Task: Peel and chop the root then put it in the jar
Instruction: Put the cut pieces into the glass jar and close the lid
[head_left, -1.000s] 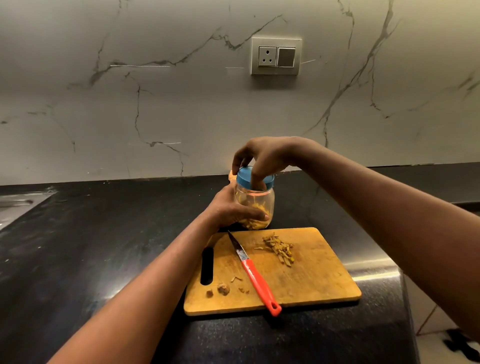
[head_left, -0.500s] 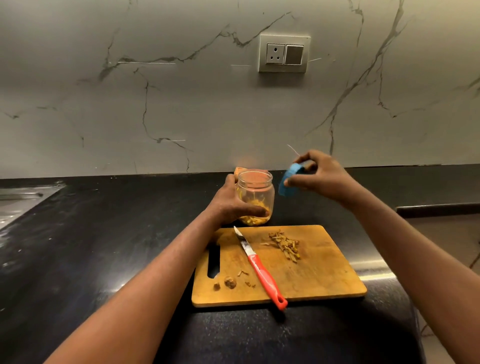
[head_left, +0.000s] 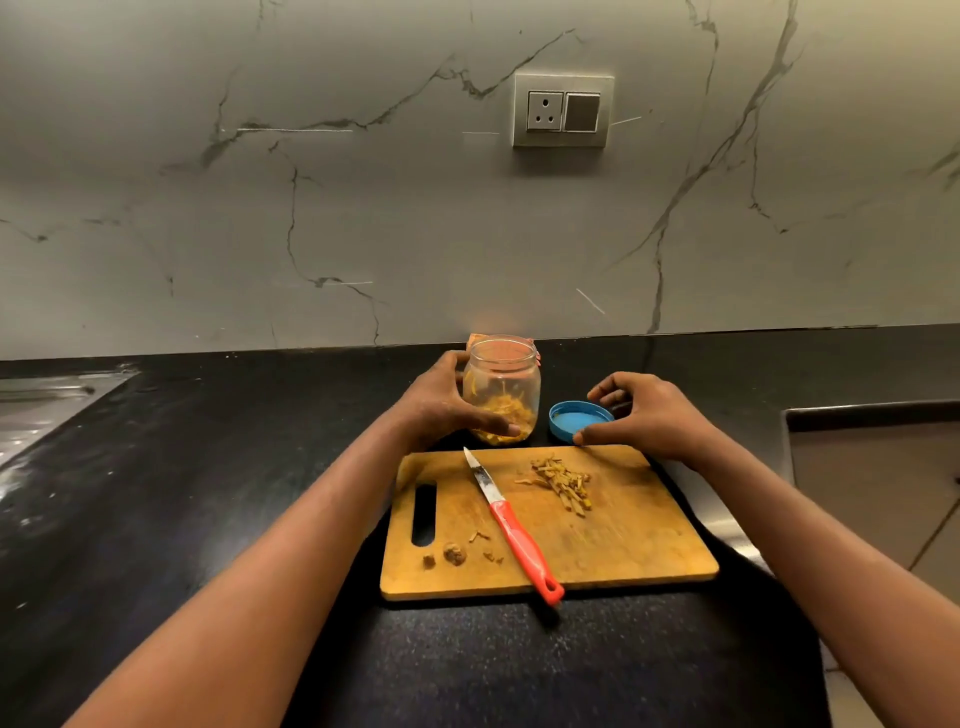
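Note:
A clear jar (head_left: 501, 384) with orange-yellow root strips in its bottom stands uncapped on the black counter, just behind the wooden chopping board (head_left: 623, 540). My left hand (head_left: 436, 405) grips the jar from its left side. Its blue lid (head_left: 576, 418) lies upside down on the counter to the right of the jar. My right hand (head_left: 649, 415) holds the lid's rim between thumb and curled fingers. A small pile of chopped root (head_left: 563, 480) lies on the board's far right part. A red-handled knife (head_left: 511, 530) lies diagonally across the board.
Peel scraps and a stub of root (head_left: 454, 553) sit near the board's slot handle. A steel sink (head_left: 41, 410) is at the far left. A small orange thing (head_left: 474, 340) shows behind the jar. The counter ends at a step (head_left: 872, 415) on the right.
My right hand took the blue lid off the jar, carried it right and lowered it onto the counter beside the jar. My left hand kept its grip on the jar.

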